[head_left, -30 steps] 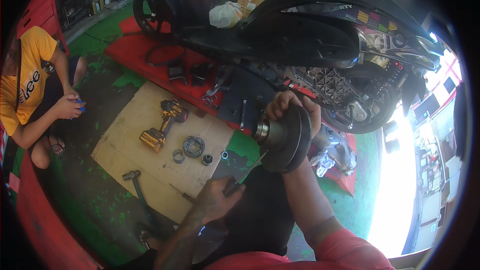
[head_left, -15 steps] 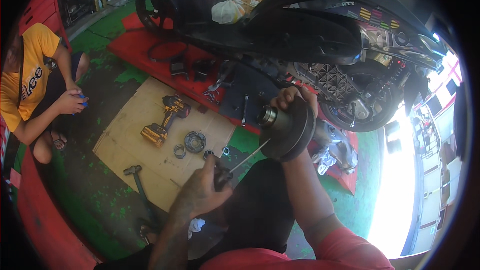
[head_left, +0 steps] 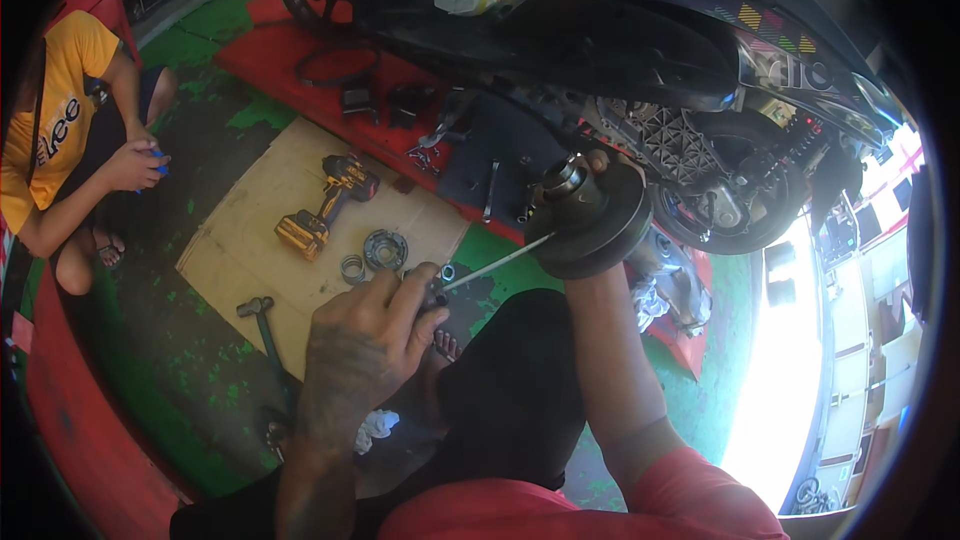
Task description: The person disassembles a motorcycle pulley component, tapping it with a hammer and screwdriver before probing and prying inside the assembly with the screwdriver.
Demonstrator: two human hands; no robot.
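My left hand (head_left: 362, 342) is closed around the handle of a screwdriver (head_left: 497, 263), mostly hidden in my fingers. Its thin shaft points up to the right, and its tip meets a round, dark metal pulley (head_left: 598, 232) near the base of the hub. That pulley has wide discs and a shiny collar on top. My right hand (head_left: 598, 160) grips it from behind and below; only some fingertips show past the hub. Beyond my left hand, a round part with a central hole (head_left: 384, 251), a metal ring (head_left: 352, 268) and a small nut-like ring (head_left: 447, 271) lie on or beside the cardboard (head_left: 235, 220).
A yellow-black cordless driver (head_left: 325, 205) lies on the cardboard, with a hammer (head_left: 262, 325) near its edge. A wrench (head_left: 490, 190) and a belt (head_left: 337, 64) lie on the red platform (head_left: 270, 90). The black scooter (head_left: 640, 65) stands beyond. A person in yellow (head_left: 75, 130) squats left.
My left hand and screwdriver have moved slightly up and left. The pulley has shifted a little right and tilted, showing more of its upper face. The view has shifted slightly.
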